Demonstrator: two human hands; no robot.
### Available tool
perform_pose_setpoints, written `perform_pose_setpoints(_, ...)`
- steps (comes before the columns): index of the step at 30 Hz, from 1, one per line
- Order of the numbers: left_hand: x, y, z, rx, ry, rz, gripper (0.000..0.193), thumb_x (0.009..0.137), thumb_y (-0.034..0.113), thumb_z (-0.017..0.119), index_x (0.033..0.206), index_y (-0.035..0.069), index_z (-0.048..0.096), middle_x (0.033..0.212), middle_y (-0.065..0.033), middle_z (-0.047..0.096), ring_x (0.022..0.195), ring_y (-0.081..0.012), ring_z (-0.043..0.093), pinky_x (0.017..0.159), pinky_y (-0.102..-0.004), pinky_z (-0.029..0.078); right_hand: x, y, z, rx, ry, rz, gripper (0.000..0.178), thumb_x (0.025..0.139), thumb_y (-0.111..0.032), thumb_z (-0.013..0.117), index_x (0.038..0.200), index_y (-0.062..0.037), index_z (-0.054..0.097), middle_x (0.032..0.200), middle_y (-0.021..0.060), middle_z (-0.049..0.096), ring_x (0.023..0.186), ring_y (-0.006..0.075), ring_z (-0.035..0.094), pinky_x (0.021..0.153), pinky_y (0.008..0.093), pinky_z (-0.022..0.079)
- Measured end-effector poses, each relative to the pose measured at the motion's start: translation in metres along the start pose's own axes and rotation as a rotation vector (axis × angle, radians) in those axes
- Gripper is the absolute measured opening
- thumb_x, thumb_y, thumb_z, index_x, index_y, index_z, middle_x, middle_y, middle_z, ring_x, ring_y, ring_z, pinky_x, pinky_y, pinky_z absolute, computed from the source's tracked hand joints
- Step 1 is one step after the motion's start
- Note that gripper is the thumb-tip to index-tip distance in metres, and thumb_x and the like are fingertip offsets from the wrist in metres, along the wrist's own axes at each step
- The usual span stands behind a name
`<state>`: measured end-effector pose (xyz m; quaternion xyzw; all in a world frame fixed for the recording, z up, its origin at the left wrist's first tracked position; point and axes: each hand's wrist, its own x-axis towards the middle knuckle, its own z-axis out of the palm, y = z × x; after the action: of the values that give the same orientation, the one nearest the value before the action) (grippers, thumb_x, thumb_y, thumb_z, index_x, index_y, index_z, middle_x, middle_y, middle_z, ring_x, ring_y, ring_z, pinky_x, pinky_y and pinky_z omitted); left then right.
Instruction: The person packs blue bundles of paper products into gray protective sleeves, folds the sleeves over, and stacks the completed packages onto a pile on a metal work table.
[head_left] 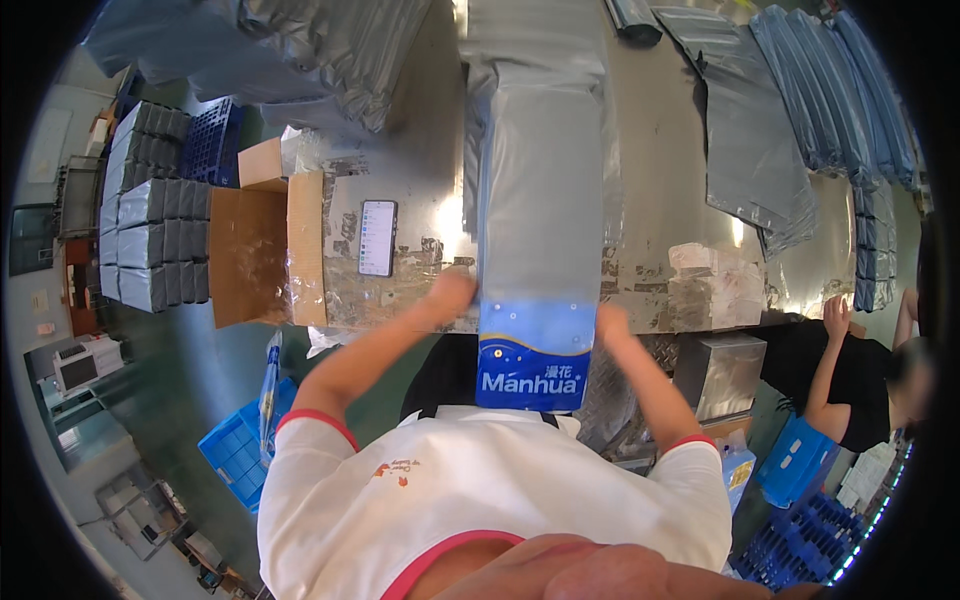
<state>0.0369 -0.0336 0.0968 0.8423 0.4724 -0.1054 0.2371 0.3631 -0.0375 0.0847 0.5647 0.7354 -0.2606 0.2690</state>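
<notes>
A long plastic bag [540, 200], silvery grey with a blue printed end, lies lengthwise in front of me. The blue end hangs over the near edge of the metal table [430, 190] toward my body. Close to the bag's left edge is my left hand [455, 290], closed and a little blurred; what its fingers hold, if anything, is hidden. My right hand [611, 322] is closed at the bag's right edge, beside the blue part, with its fingertips partly out of sight against the plastic.
A phone [377, 238] lies left of the bag, near an open cardboard box [250, 255]. Grey plastic stacks [310, 50] fill the far left, and flat grey bags [755, 130] the far right. A blue crate [235, 450] stands on the floor. Another person [850, 375] sits at the right.
</notes>
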Motion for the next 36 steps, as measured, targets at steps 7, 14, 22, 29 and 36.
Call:
perform_pose_setpoints(7, -0.081, 0.062, 0.072, -0.111, -0.237, 0.125, 0.017, 0.070, 0.013, 0.044, 0.071, 0.004, 0.058, 0.072, -0.0136, 0.059, 0.066, -0.0263, 0.058, 0.056, -0.0393, 0.046, -0.082, -0.008, 0.089, 0.312, -0.014, -0.360, 0.031, 0.064, -0.030, 0.054, 0.087, -0.0111, 0.059, 0.090, 0.0138, 0.058, 0.084, 0.0301, 0.054, 0.074, 0.0380, 0.042)
perform_pose_setpoints(14, 0.014, 0.031, -0.048, -0.079, -0.207, 0.107, 0.039, 0.076, 0.040, 0.039, 0.081, 0.006, 0.058, 0.082, -0.0167, 0.058, 0.076, -0.0330, 0.056, 0.066, -0.0411, 0.045, 0.003, -0.054, -0.084, 0.085, -0.288, -0.408, 0.037, 0.067, -0.030, 0.052, 0.099, -0.0106, 0.055, 0.106, 0.0111, 0.051, 0.099, 0.0240, 0.048, 0.085, 0.0325, 0.037)
perform_pose_setpoints(22, 0.078, -0.010, -0.062, -0.326, 0.297, -0.344, 0.033, 0.076, 0.032, 0.040, 0.076, 0.005, 0.059, 0.081, -0.0174, 0.059, 0.077, -0.0329, 0.056, 0.064, -0.0394, 0.045, 0.062, -0.078, -0.100, 0.643, 0.203, -0.338, 0.033, 0.081, -0.031, 0.042, 0.070, -0.0030, 0.056, 0.059, 0.0100, 0.056, 0.054, 0.0210, 0.054, 0.057, 0.0326, 0.043)
perform_pose_setpoints(29, -0.010, -0.040, -0.012, -0.314, 0.319, -0.487, 0.020, 0.074, 0.024, 0.050, 0.078, 0.006, 0.055, 0.073, -0.0140, 0.059, 0.070, -0.0296, 0.057, 0.061, -0.0383, 0.045, 0.046, -0.010, -0.027, 1.151, -0.098, -0.009, 0.031, 0.083, -0.029, 0.044, 0.076, -0.0016, 0.055, 0.057, 0.0045, 0.055, 0.048, 0.0120, 0.051, 0.047, 0.0240, 0.042)
perform_pose_setpoints(36, -0.032, -0.036, 0.019, -0.774, 0.464, -0.598, 0.011, 0.075, 0.015, 0.051, 0.076, 0.004, 0.052, 0.061, -0.0094, 0.058, 0.056, -0.0230, 0.058, 0.052, -0.0347, 0.045, 0.032, 0.010, -0.009, 1.282, 0.121, -0.069, 0.023, 0.083, -0.023, 0.046, 0.083, -0.0036, 0.057, 0.076, 0.0039, 0.060, 0.058, 0.0080, 0.054, 0.046, 0.0204, 0.041)
